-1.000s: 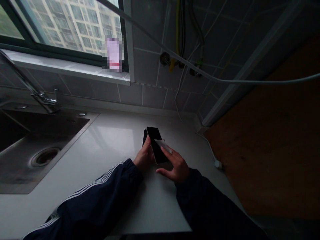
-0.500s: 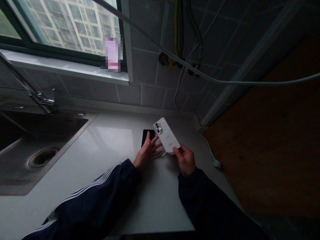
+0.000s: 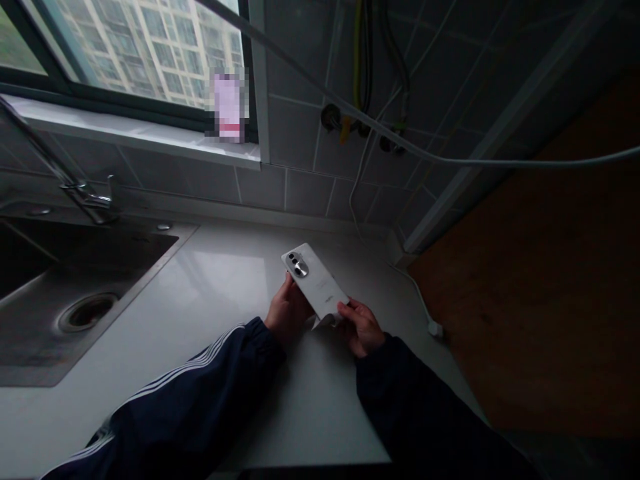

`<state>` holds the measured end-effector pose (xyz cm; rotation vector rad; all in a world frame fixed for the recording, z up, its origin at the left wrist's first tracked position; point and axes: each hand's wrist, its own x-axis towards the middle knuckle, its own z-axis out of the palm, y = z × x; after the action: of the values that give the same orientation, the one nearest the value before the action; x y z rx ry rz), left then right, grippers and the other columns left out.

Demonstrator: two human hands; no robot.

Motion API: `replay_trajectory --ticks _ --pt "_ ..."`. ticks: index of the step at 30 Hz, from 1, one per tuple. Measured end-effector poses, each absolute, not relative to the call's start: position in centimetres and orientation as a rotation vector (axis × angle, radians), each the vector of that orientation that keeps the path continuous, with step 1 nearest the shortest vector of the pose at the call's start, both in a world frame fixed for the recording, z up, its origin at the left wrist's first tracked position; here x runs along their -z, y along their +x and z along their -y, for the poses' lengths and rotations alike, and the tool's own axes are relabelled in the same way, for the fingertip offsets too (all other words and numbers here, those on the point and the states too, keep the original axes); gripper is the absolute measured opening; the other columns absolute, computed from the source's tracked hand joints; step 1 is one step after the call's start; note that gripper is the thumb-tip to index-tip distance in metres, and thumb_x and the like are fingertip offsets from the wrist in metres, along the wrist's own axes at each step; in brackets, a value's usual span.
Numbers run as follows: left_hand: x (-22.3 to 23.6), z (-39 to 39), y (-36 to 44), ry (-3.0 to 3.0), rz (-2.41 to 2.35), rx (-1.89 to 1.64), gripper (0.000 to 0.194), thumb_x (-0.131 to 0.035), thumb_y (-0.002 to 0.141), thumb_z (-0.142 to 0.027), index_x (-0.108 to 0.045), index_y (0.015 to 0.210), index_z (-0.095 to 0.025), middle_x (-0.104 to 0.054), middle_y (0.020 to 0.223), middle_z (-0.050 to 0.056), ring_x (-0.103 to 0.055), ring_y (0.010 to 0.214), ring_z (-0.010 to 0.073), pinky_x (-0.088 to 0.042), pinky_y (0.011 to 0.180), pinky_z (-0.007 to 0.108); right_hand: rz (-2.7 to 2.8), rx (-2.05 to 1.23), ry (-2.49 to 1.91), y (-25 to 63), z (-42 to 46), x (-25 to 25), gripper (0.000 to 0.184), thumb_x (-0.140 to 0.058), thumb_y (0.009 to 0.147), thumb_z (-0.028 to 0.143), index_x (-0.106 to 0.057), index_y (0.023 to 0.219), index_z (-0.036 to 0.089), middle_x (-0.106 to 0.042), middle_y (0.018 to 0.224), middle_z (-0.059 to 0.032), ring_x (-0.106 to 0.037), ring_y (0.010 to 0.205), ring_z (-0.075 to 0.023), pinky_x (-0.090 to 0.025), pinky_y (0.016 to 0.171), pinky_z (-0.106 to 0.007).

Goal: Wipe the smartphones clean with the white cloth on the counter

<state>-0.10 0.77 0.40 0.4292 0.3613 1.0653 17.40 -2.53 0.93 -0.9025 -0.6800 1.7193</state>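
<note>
Over the pale worktop (image 3: 225,400), my left hand (image 3: 286,312) and right hand (image 3: 361,327) hold a white phone (image 3: 315,280) by its lower end, fingers (image 3: 350,310) closed on it. Two hands keep it steady. A small white slip (image 3: 325,322) seems to poke out below, but the view is dim.

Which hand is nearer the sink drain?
Left. The left hand sits to the right of the drain; the right hand is farther right, beyond the white phone.
</note>
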Motion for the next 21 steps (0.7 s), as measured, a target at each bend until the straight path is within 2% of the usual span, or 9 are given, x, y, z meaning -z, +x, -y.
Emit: replay_trajectory --ticks 7,12,16,19,21 --pt "-1.2 -0.3 0.1 0.374 -0.318 -1.031 0.075 -0.022 0.101 -0.066 -0.031 0.161 -0.022 -0.063 0.141 0.02 -0.064 0.123 0.0385 -0.04 0.11 0.06 0.702 -1.929 -0.928 16.9 3.0 -0.1 0.044 -0.096 0.064 0.033 -0.077 0.097 0.012 -0.077 0.08 -0.0059 -0.069 0.063 -0.0145 -0.058 0.059 -0.024" --pt "-1.1 -0.4 -0.1 0.393 -0.328 -1.029 0.078 -0.019 0.1 -0.066 -0.029 0.161 -0.018 -0.068 0.133 0.021 -0.067 0.118 0.0407 -0.043 0.106 0.062 0.791 -1.958 -0.961 16.7 3.1 0.8 0.046 -0.094 0.066 0.037 -0.077 0.101 0.013 -0.078 0.086 -0.0066 -0.072 0.069 -0.017 -0.058 0.066 -0.029" --pt "-0.6 -0.6 -0.3 0.373 -0.308 -1.019 0.081 -0.021 0.1 -0.067 -0.037 0.156 -0.011 -0.069 0.129 0.023 -0.068 0.117 0.0383 -0.045 0.105 0.057 0.836 -1.883 -0.98 17.0 2.8 0.9 0.046 -0.093 0.067 0.04 -0.079 0.102 0.013 -0.08 0.089 -0.0079 -0.071 0.07 -0.0173 -0.056 0.066 -0.029" --pt "-0.2 -0.7 -0.5 0.353 -0.311 -0.937 0.085 -0.026 0.099 -0.068 -0.05 0.147 -0.002 -0.071 0.123 0.026 -0.07 0.112 0.0364 -0.05 0.102 0.051 0.772 -1.818 -0.933 17.3 2.6 0.4 0.047 -0.093 0.066 0.032 -0.079 0.108 0.017 -0.08 0.098 -0.0062 -0.073 0.081 -0.0182 -0.056 0.075 -0.03" --pt "-0.2 -0.6 -0.5 0.343 -0.324 -0.893 0.083 -0.027 0.099 -0.068 -0.056 0.141 -0.002 -0.074 0.117 0.026 -0.073 0.105 0.0359 -0.052 0.098 0.05 0.733 -1.803 -0.906 17.4 2.5 0.2 0.048 -0.093 0.066 0.027 -0.078 0.111 0.021 -0.08 0.105 -0.0043 -0.074 0.085 -0.0183 -0.056 0.078 -0.03"
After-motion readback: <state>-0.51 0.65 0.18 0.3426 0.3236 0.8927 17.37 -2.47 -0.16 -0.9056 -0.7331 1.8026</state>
